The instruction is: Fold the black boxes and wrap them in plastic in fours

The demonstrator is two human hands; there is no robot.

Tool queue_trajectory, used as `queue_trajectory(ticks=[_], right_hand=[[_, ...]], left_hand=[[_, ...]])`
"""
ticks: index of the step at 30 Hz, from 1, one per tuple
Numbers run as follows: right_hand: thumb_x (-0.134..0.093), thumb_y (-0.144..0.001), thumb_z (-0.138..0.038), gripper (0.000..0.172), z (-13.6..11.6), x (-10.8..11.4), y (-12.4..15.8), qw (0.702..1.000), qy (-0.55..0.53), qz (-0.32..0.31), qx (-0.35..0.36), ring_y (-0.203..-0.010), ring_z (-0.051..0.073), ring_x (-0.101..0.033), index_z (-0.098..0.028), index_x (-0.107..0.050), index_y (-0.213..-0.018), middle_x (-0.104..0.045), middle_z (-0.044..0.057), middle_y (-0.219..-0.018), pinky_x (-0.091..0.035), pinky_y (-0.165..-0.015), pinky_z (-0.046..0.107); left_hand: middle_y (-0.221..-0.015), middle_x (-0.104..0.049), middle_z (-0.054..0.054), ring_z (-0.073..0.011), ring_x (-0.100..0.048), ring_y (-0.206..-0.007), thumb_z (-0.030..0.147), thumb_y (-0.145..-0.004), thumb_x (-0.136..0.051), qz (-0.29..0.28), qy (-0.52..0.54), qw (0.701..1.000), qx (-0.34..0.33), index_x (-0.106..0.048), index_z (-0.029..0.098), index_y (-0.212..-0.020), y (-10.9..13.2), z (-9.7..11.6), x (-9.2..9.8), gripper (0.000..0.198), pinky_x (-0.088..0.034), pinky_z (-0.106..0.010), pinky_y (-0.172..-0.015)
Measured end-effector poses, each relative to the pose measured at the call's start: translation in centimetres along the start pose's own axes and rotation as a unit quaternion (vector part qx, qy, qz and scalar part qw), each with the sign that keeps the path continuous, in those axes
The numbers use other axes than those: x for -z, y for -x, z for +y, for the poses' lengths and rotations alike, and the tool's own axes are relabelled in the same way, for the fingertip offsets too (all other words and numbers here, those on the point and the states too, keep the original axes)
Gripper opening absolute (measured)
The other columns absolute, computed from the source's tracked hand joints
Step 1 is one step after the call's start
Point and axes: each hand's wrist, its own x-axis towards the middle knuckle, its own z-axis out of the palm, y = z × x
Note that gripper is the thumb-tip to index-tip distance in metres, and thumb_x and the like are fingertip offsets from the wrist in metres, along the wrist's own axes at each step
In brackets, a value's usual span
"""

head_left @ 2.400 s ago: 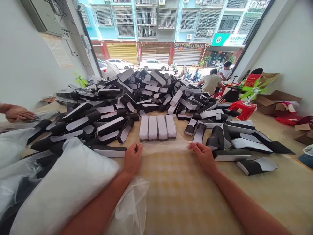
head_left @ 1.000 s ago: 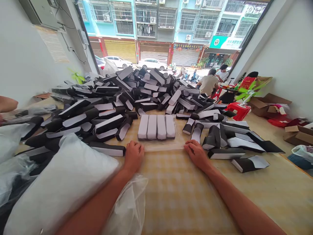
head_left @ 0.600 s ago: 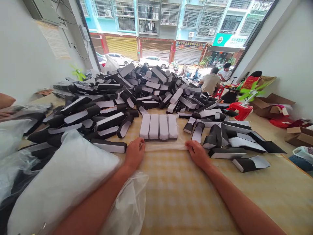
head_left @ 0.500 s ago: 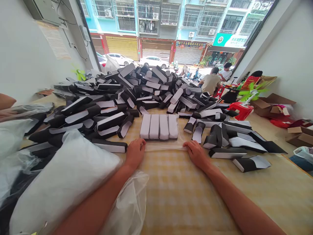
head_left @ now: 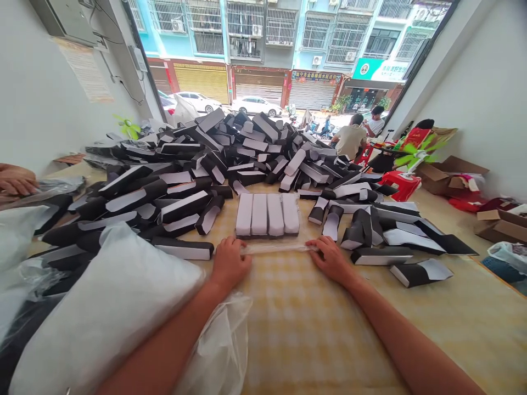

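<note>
In front of me lies a clear plastic bag around several white-and-black padded blocks, set side by side. My left hand is closed on the near left corner of the bag's edge. At the near right corner my right hand pinches the same edge, thumb against fingers. Between the two hands the loose plastic is drawn into a narrow rolled or folded strip, just short of the blocks.
A big heap of black-and-white pieces covers the far table. A stuffed white plastic bag lies under my left forearm. Another person's hand rests on plastic at far left. Loose pieces lie right; a green fan stands beyond.
The bag's near edge has gone from a wide flat flap to a narrow strip between my hands. My left hand has turned slightly inward. The other person's hand shows more.
</note>
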Motion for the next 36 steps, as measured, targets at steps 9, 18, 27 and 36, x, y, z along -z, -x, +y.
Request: queue_trajectory(ticks=[9, 18, 27, 36], right_hand=[[-0.038, -0.103, -0.041, 0.038, 0.5, -0.7, -0.2, 0.999, -0.003, 0.033, -0.025, -0.089, 0.024, -0.057, -0.023, -0.060, -0.078, -0.061, 0.009, -0.092, -0.050, -0.085, 0.040], [-0.050, -0.094, -0.038, 0.035, 0.3, -1.1, -0.7, 0.998, 0.003, 0.054, -0.034, -0.088, 0.025, -0.060, -0.023, -0.049, -0.062, -0.065, 0.011, -0.093, -0.049, -0.080, 0.038], [-0.060, -0.078, -0.035, 0.016, -0.6, -0.5, -1.1, 0.981, -0.117, 0.051, -0.145, -0.070, 0.019, -0.054, -0.024, -0.049, -0.077, -0.057, 0.001, -0.073, -0.045, -0.067, 0.032], [-0.078, -0.068, -0.029, 0.034, -1.8, 0.1, -1.8, 0.762, -0.542, 0.030, -0.354, -0.064, 0.013, -0.057, -0.023, -0.061, -0.097, -0.060, -0.001, -0.081, -0.053, -0.050, 0.025]], left_hand=[[-0.084, -0.060, -0.011, -0.0272, -0.057, -0.085, 0.034, -0.089, -0.056, 0.050, 0.013, 0.998, 0.024, -0.066, 0.019, -0.067, -0.3, -0.8, -0.6, 0.029, -0.046, -0.040, -0.081], [-0.088, -0.063, -0.007, -0.0263, -0.059, -0.089, 0.030, -0.080, -0.064, -0.002, 0.038, 0.997, 0.066, -0.060, 0.020, -0.073, -0.5, -0.2, 0.5, 0.013, -0.047, -0.038, -0.082], [-0.086, -0.068, -0.001, -0.0234, -0.066, -0.085, 0.026, -0.073, -0.073, -0.043, 0.209, 0.958, 0.193, -0.051, 0.014, -0.134, -1.0, -0.2, 1.1, 0.065, -0.046, -0.034, -0.079], [-0.070, -0.055, 0.006, -0.0151, -0.057, -0.068, 0.035, -0.066, -0.074, -0.039, 0.430, 0.886, 0.169, -0.058, 0.016, -0.122, -1.1, -0.8, 0.0, 0.062, -0.044, -0.030, -0.072]])
